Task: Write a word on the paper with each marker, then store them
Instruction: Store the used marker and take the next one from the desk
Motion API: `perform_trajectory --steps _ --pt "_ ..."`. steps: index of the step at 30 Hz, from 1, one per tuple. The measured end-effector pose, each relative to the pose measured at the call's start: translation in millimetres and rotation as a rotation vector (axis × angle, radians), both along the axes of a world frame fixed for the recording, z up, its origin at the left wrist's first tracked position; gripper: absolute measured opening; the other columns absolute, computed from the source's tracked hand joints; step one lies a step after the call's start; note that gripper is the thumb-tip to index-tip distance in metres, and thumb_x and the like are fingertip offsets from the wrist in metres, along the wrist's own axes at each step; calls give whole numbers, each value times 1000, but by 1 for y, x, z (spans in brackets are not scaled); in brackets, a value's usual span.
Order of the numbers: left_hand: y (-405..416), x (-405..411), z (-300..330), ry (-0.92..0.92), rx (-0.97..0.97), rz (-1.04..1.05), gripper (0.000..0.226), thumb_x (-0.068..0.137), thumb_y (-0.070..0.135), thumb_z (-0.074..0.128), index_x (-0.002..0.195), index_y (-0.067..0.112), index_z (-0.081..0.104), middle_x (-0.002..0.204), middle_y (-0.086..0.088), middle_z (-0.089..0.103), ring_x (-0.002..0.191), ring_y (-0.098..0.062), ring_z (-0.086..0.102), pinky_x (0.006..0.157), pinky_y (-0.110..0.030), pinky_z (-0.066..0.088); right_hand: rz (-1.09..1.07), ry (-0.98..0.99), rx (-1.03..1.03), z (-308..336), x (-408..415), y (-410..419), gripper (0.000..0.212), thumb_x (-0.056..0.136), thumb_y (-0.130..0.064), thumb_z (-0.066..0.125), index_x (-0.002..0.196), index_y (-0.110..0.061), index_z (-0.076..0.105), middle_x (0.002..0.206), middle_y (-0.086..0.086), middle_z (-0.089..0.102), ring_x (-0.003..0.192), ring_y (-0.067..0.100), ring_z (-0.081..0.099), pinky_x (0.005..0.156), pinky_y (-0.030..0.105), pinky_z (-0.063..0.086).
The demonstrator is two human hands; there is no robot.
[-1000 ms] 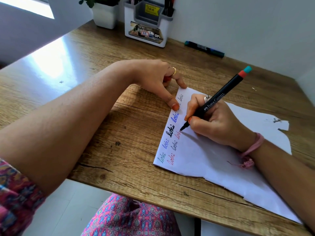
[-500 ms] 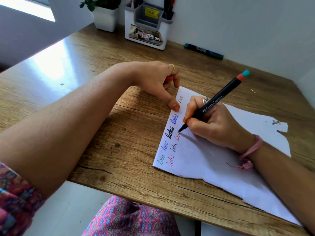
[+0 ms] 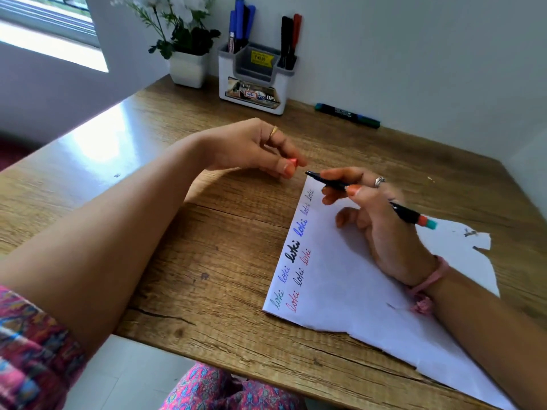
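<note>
Sunlit wooden desk (image 3: 207, 232), white walls (image 3: 414, 54)

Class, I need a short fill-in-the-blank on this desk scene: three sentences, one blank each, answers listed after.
1. The right hand holds a black ____.
2. The left hand pinches a small ____ cap.
3. The word written repeatedly on the paper is ____.

Answers: marker; red; loki
</note>
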State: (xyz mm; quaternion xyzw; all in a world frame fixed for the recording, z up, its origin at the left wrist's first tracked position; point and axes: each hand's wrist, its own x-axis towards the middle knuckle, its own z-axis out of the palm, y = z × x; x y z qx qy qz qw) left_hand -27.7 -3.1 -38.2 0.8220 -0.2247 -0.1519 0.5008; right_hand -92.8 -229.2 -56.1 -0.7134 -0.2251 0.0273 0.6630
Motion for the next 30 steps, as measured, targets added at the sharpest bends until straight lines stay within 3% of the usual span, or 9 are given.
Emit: perform_trajectory --steps 3,6,10,15,19,23,30 --pt "1 2 -2 52 -96 11 26 69 19 69 95 16 69 92 1 73 91 -15 67 80 -20 54 -71 13 -23 1 0 -1 25 82 -15 47 94 -24 67 91 0 70 85 11 63 58 22 47" --pt "1 3 -3 61 -116 -4 25 69 20 68 94 16 69 90 2 73 87 -12 67 77 -20 54 -105 35 -6 -1 0 -2 14 82 -15 54 94 -21 56 89 1 72 81 9 64 59 21 49" --pt "0 4 -4 51 -107 -15 26 68 23 70 93 16 70 85 1 72 81 -11 66 74 -19 54 -89 63 30 -1 0 -3 14 83 -14 60 90 -19 49 92 2 74 79 9 65 59 20 49" --pt "-3 1 -2 46 -121 -47 25 67 21 70 92 15 70 77 4 71 72 -6 64 71 -18 54 -116 46 33 -1 -1 -3 13 84 -9 67 87 -17 57 92 10 74 74 12 67 56 19 48" --pt "-11 -2 -2 57 -116 -114 24 70 20 69 93 13 71 80 2 72 71 -7 64 70 -19 55 -114 -63 -13 0 -1 -1 13 77 -6 73 89 -7 69 81 0 73 63 11 64 57 17 48" --pt "-17 -3 -3 35 -109 -147 21 72 21 68 92 13 71 83 -3 72 72 -12 64 71 -23 54 -156 -160 -75 -3 -1 -1 20 75 -7 75 94 -2 72 82 6 73 69 14 68 64 21 52" --pt "-20 -7 0 13 -66 -172 20 73 23 65 91 15 69 76 5 71 69 -6 62 67 -19 52 -167 -234 -131 -3 -3 -1 20 75 -6 75 95 -3 72 88 4 74 81 18 71 75 27 56"
